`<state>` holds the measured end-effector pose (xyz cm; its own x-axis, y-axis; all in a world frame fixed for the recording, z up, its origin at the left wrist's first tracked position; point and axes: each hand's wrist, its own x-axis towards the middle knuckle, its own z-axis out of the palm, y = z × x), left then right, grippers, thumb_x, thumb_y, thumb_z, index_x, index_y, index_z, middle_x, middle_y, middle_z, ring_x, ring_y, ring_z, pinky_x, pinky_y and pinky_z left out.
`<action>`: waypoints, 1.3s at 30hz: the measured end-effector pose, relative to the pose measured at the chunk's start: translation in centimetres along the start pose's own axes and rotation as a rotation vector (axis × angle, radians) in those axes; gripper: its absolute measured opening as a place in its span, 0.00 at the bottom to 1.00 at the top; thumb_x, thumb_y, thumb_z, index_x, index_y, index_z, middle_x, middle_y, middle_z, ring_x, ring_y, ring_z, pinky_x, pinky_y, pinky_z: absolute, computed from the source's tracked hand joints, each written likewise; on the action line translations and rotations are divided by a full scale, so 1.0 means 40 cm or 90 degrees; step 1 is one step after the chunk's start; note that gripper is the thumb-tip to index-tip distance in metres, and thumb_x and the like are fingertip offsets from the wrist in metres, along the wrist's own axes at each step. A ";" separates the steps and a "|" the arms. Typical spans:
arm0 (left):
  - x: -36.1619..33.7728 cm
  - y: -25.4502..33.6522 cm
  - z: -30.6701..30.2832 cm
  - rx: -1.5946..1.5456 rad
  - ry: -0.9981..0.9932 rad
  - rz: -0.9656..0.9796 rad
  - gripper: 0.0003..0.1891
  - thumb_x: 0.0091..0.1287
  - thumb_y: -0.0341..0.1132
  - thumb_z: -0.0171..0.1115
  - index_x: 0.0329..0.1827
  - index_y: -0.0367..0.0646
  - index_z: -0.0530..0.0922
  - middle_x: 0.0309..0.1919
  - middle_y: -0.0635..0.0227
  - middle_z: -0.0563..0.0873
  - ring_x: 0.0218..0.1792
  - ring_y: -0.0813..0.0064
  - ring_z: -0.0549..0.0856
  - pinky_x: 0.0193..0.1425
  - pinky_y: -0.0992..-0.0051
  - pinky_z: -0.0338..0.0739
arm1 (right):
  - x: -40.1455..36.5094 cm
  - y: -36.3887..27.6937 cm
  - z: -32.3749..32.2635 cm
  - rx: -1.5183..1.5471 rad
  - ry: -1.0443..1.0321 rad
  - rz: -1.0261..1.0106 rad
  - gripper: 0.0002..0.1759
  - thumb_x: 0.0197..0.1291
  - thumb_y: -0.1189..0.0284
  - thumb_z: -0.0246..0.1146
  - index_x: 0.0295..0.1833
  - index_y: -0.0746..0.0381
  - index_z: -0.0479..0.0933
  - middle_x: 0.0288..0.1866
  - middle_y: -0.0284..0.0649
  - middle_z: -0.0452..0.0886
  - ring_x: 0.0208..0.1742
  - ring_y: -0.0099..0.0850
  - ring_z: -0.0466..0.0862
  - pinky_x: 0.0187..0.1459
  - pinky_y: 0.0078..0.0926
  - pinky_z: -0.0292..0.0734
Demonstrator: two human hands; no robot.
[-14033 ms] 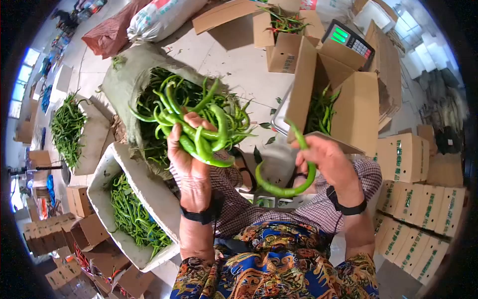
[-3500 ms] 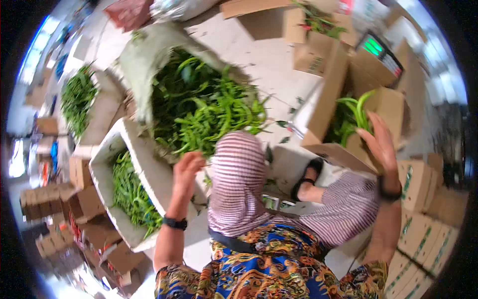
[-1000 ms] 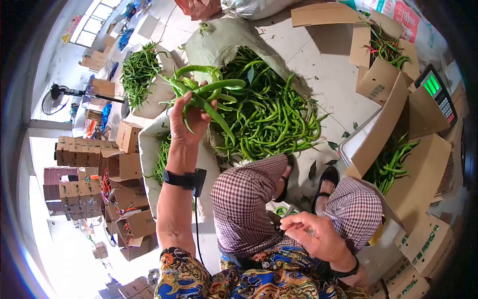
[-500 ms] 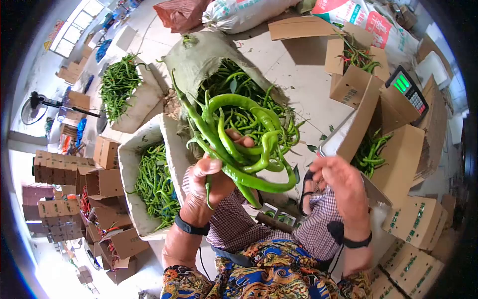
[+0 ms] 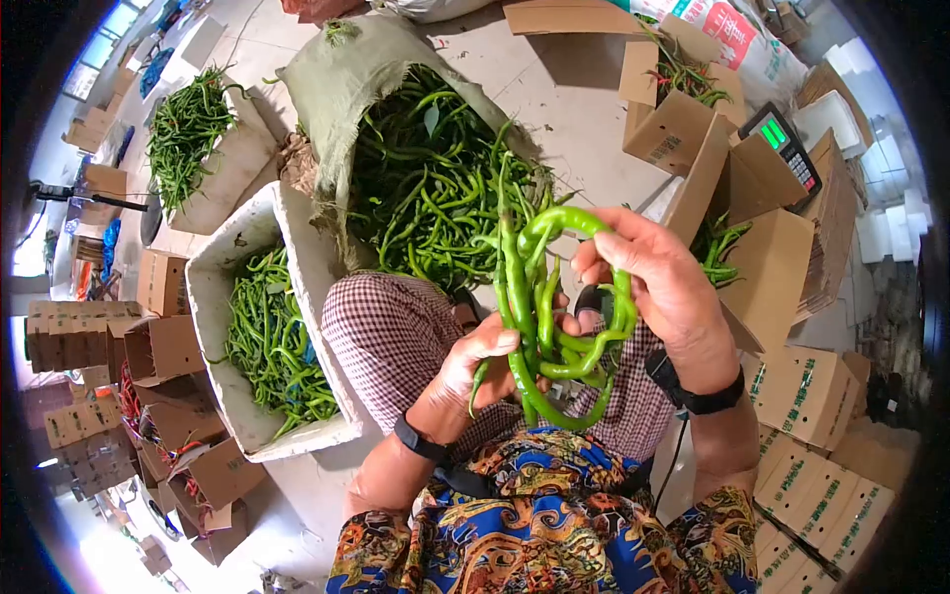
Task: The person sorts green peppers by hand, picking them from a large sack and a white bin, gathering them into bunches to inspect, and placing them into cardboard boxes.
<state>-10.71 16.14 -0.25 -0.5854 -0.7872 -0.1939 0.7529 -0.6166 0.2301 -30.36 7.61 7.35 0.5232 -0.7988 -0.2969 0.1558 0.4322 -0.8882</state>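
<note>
Long green peppers (image 5: 524,307), several in a bunch, are held in my left hand (image 5: 485,361), its thumb pressed across them. My right hand (image 5: 658,282) pinches the curved upper part of a pepper at the bunch's right side. Beyond the hands, an open woven sack (image 5: 341,89) lies on the floor with many green peppers (image 5: 435,198) spilling from its mouth. To the left stands a white foam box (image 5: 346,426) holding more green peppers (image 5: 272,346).
Another foam box (image 5: 233,173) heaped with peppers is at the upper left. On the right are open cardboard boxes (image 5: 767,287), a scale display (image 5: 782,148) with green digits and stacked cartons (image 5: 807,396). More cartons (image 5: 79,337) stand at the far left.
My right hand has come across to the bunch and taken hold of a pepper. My left hand and the bunch have moved right, and the view has shifted, showing more of the sack's contents.
</note>
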 end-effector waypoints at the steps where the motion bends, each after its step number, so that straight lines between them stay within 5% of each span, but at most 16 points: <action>1: 0.001 -0.006 -0.007 -0.005 -0.002 -0.005 0.38 0.56 0.41 0.66 0.68 0.36 0.61 0.55 0.50 0.76 0.48 0.53 0.84 0.39 0.63 0.88 | -0.002 0.009 -0.010 0.049 0.044 -0.006 0.20 0.70 0.67 0.55 0.63 0.66 0.70 0.43 0.37 0.81 0.42 0.23 0.79 0.47 0.23 0.77; 3: 0.006 -0.011 -0.015 0.006 -0.068 -0.017 0.39 0.55 0.42 0.68 0.68 0.37 0.61 0.56 0.53 0.76 0.56 0.54 0.80 0.44 0.64 0.86 | 0.001 0.036 -0.042 0.125 0.081 -0.031 0.19 0.71 0.67 0.54 0.63 0.65 0.70 0.44 0.38 0.81 0.43 0.24 0.80 0.48 0.26 0.77; 8: -0.017 0.000 -0.037 -0.031 -0.058 0.016 0.36 0.55 0.38 0.67 0.66 0.35 0.62 0.52 0.52 0.76 0.57 0.49 0.79 0.40 0.63 0.88 | 0.001 0.055 -0.103 0.317 0.150 -0.084 0.16 0.72 0.67 0.53 0.58 0.64 0.72 0.49 0.41 0.81 0.48 0.29 0.81 0.51 0.28 0.77; 14: -0.010 0.036 -0.083 -0.142 -0.028 0.085 0.34 0.56 0.34 0.63 0.66 0.34 0.62 0.51 0.51 0.76 0.52 0.51 0.81 0.39 0.59 0.89 | -0.022 0.057 -0.083 0.239 0.157 -0.165 0.17 0.71 0.69 0.53 0.61 0.65 0.69 0.50 0.41 0.79 0.47 0.28 0.79 0.51 0.26 0.74; 17: -0.003 0.037 -0.092 -0.130 -0.015 0.110 0.34 0.56 0.35 0.64 0.66 0.36 0.63 0.52 0.52 0.77 0.51 0.54 0.82 0.41 0.58 0.87 | -0.025 0.058 -0.070 0.286 0.133 -0.174 0.21 0.71 0.66 0.53 0.63 0.68 0.68 0.40 0.35 0.74 0.37 0.22 0.69 0.45 0.22 0.68; 22: 0.003 0.040 -0.108 -0.136 0.010 0.126 0.33 0.57 0.36 0.64 0.66 0.37 0.64 0.54 0.55 0.78 0.52 0.55 0.81 0.42 0.59 0.85 | -0.037 0.057 -0.090 0.339 -0.009 -0.169 0.24 0.70 0.66 0.54 0.65 0.70 0.67 0.40 0.36 0.74 0.38 0.23 0.70 0.46 0.23 0.68; 26: 0.003 0.042 -0.107 -0.132 0.017 0.144 0.33 0.58 0.36 0.64 0.67 0.38 0.64 0.53 0.54 0.78 0.51 0.55 0.82 0.41 0.59 0.85 | -0.080 0.015 -0.059 0.015 0.135 -0.277 0.22 0.67 0.70 0.58 0.63 0.70 0.71 0.45 0.40 0.79 0.44 0.26 0.76 0.50 0.24 0.69; 29: 0.004 0.039 -0.112 -0.122 0.033 0.142 0.34 0.57 0.37 0.64 0.66 0.36 0.63 0.53 0.53 0.78 0.50 0.54 0.82 0.38 0.60 0.87 | -0.107 -0.020 -0.061 -0.527 0.250 -0.289 0.20 0.58 0.80 0.63 0.57 0.66 0.78 0.42 0.43 0.83 0.42 0.30 0.82 0.52 0.29 0.70; 30: 0.006 0.038 -0.108 -0.117 0.038 0.140 0.34 0.56 0.37 0.64 0.66 0.36 0.64 0.52 0.54 0.78 0.50 0.54 0.82 0.37 0.60 0.88 | -0.115 -0.028 -0.070 -0.534 0.258 -0.290 0.20 0.58 0.80 0.63 0.57 0.66 0.78 0.42 0.43 0.83 0.42 0.30 0.82 0.52 0.29 0.70; 33: 0.011 0.038 -0.102 -0.102 0.038 0.141 0.35 0.55 0.38 0.64 0.66 0.36 0.64 0.52 0.54 0.78 0.49 0.55 0.83 0.38 0.61 0.88 | -0.125 -0.021 -0.115 -0.961 0.360 -0.395 0.21 0.53 0.81 0.64 0.56 0.64 0.80 0.41 0.44 0.83 0.43 0.38 0.82 0.51 0.35 0.71; 37: 0.008 0.034 -0.087 -0.100 0.023 0.159 0.36 0.55 0.38 0.65 0.67 0.37 0.63 0.53 0.54 0.77 0.50 0.55 0.82 0.39 0.61 0.86 | -0.144 -0.033 -0.210 -1.169 0.522 -0.259 0.20 0.59 0.78 0.61 0.58 0.65 0.76 0.52 0.49 0.81 0.52 0.45 0.80 0.59 0.39 0.70; 39: 0.009 0.031 -0.078 -0.099 0.016 0.173 0.35 0.56 0.38 0.64 0.68 0.39 0.64 0.54 0.54 0.77 0.53 0.52 0.80 0.41 0.58 0.84 | -0.154 -0.058 -0.162 -1.009 0.507 -0.251 0.17 0.61 0.78 0.59 0.56 0.66 0.77 0.53 0.50 0.80 0.54 0.45 0.80 0.58 0.36 0.73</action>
<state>-9.05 15.15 -3.00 -0.3509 -0.9210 -0.1691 0.9186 -0.3736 0.1286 -39.35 8.80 8.98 0.1011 -0.9371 0.3340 -0.9474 -0.1931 -0.2550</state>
